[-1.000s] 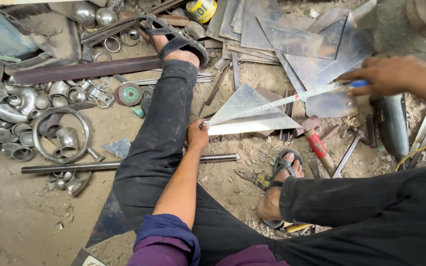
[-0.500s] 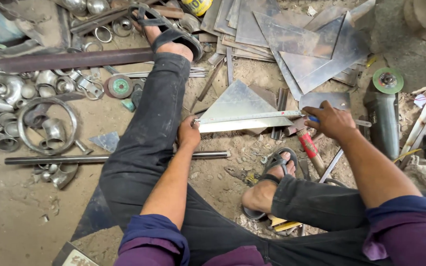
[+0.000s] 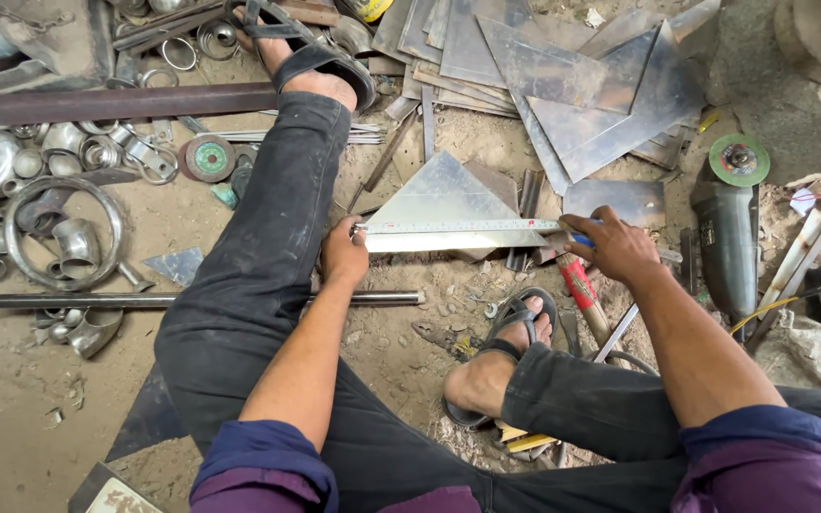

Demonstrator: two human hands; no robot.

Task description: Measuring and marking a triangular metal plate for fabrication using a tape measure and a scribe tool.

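Observation:
A tape measure blade [image 3: 458,226] lies stretched along the top edge of a folded metal piece [image 3: 444,214] on the dirt floor between my legs. My left hand [image 3: 342,255] pins the blade's end at the piece's left corner. My right hand [image 3: 610,245] grips the blue tape case at the right end. A red-handled hammer [image 3: 579,285] lies just below my right hand.
An angle grinder [image 3: 726,233] with a green disc rests at the right. Sheet metal offcuts [image 3: 572,85] are stacked at the top. Pipe fittings and a steel ring [image 3: 59,237] crowd the left. A long rod [image 3: 68,300] passes under my left leg.
My right hand has come down from the upper right, bringing the tape flat along the metal piece's edge. My left hand stays at the left corner.

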